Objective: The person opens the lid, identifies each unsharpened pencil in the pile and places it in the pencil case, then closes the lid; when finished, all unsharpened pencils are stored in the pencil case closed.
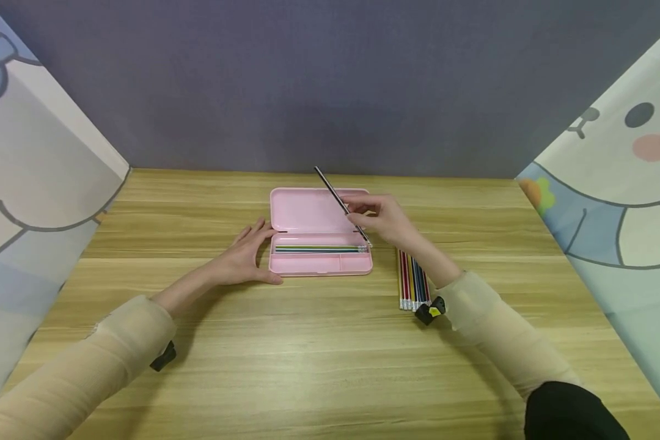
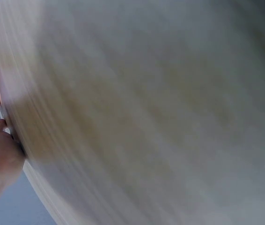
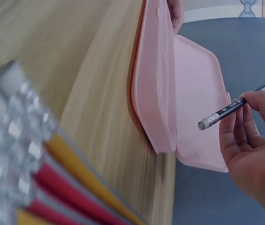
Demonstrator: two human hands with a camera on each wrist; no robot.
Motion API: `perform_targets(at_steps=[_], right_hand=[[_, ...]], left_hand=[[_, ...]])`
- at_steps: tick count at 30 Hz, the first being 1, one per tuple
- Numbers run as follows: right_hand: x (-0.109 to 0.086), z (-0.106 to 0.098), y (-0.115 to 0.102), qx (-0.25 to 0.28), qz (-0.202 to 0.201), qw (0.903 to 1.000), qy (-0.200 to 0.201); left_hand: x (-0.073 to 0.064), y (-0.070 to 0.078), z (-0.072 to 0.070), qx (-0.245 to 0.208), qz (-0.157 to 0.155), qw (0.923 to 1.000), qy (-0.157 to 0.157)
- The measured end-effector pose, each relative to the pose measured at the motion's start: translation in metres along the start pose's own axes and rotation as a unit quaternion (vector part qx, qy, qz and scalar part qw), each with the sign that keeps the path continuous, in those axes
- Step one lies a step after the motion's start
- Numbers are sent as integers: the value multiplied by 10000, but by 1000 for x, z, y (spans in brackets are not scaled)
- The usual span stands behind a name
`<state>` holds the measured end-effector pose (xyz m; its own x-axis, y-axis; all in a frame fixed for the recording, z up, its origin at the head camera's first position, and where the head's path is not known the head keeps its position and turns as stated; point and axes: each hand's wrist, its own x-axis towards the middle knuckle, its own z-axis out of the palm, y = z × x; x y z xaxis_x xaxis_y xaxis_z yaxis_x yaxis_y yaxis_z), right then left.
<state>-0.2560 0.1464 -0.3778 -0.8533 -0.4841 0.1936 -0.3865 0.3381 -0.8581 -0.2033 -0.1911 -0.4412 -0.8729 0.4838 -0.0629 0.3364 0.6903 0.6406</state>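
Observation:
A pink pencil case (image 1: 305,264) lies on the table with its lid laid back. Several pencils (image 1: 319,249) rest side by side in its rear compartment. My left hand (image 1: 244,255) touches the case's left side, fingers spread and fairly straight, thumb at the front corner. Over the right part of the case, my right hand (image 1: 382,215) pinches a black pencil (image 1: 330,188) between thumb and fingers. That pencil is tilted, and its silver eraser end (image 3: 209,122) points down toward the case's right end.
Right of the case, under my right forearm, lies a bundle of coloured pencils (image 1: 406,281), eraser ends toward me. A dark grey panel (image 1: 324,85) stands behind the wooden table (image 1: 308,354). Panels with cartoon prints flank both sides.

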Motion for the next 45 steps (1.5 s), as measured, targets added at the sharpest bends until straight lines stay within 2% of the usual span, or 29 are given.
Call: perform_targets(at_steps=[9,19,29,38,45], right_hand=[[9,19,3,-67,-388,9973,-612],[10,28,7,-342,-124,9948,-951],[11,32,9,-788,-502,9873,-1285],[11,35,6,-1387,-822,9777,-1346],[10,39,4,-2001,-823,9675,-1308]], left_hand=[[0,4,-1,17,66,10000,24],[0,5,-1,37,19,10000,-10],[-1,5,-1,53,-112,9999,-59],[-2,4,-2,86,-164,9998,-123],[-2,4,-1,79,-73,9999,-34]])
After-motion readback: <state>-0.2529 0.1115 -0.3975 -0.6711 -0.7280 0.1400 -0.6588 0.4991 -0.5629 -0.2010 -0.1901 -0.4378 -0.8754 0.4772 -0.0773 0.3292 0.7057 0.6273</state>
